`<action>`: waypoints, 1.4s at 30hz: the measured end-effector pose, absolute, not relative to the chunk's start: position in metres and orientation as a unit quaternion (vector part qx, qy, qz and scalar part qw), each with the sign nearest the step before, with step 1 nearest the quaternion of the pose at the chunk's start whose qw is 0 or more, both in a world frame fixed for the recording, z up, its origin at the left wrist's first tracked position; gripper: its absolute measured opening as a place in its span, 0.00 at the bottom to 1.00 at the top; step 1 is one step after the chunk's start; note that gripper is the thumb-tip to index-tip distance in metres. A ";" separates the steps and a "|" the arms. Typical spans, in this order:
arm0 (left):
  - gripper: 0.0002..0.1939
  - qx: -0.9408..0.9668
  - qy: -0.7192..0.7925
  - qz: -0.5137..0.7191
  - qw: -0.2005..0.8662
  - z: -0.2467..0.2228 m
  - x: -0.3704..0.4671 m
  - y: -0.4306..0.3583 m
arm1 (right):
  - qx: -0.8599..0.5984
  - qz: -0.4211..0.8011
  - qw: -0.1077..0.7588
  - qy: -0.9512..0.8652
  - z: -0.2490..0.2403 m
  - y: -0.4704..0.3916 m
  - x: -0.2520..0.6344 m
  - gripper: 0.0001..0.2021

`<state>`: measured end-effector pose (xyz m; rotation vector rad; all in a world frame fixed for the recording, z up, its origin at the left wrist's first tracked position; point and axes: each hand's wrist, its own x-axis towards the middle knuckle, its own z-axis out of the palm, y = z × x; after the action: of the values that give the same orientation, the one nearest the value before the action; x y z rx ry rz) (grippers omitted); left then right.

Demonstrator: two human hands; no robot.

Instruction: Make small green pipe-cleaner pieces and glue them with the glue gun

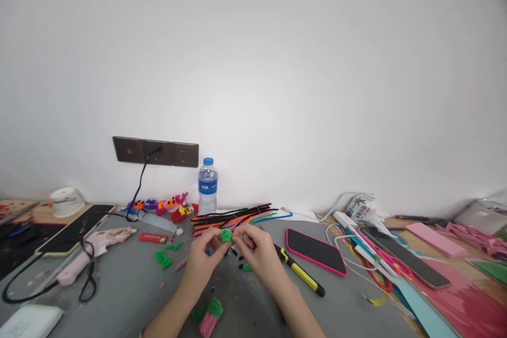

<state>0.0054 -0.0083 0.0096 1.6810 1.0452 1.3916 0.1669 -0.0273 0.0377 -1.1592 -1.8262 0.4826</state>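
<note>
My left hand (203, 260) and my right hand (257, 251) meet over the grey mat (130, 285), both pinching a small green pipe-cleaner piece (226, 235) between their fingertips. A bundle of coloured pipe cleaners (233, 215) lies just beyond the hands. Small green pipe-cleaner bits (163, 259) sit to the left, and a pink and green pipe-cleaner bundle (209, 318) lies between my forearms.
A phone in a pink case (316, 251) and a yellow-black utility knife (301, 271) lie to the right. A water bottle (208, 186) stands by the wall under a socket strip (156, 151). Cables, pink sheets (455, 301) and finished pipe-cleaner figures (170, 205) crowd the edges.
</note>
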 end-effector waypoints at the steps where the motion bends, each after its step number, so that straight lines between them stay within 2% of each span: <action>1: 0.06 0.648 0.405 0.540 0.353 0.010 0.005 -0.008 | -0.469 0.192 0.449 -0.735 0.037 -0.027 0.167 0.05; 5: 0.08 0.645 0.410 0.545 0.346 0.009 0.004 -0.007 | -0.472 0.188 0.461 -0.727 0.035 -0.027 0.167 0.05; 20: 0.05 0.660 0.405 0.537 0.334 0.006 0.004 -0.008 | -0.470 0.213 0.457 -0.725 0.038 -0.026 0.165 0.05; 29: 0.07 0.660 0.418 0.524 0.341 0.005 0.006 -0.007 | -0.476 0.207 0.458 -0.722 0.034 -0.026 0.162 0.04; 42: 0.06 0.668 0.409 0.529 0.326 0.006 0.003 -0.006 | -0.472 0.229 0.474 -0.708 0.034 -0.025 0.161 0.04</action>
<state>0.0033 -0.0065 0.0061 1.7511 1.0716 1.3872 0.1614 -0.0253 0.0339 -1.1546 -1.7314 0.5599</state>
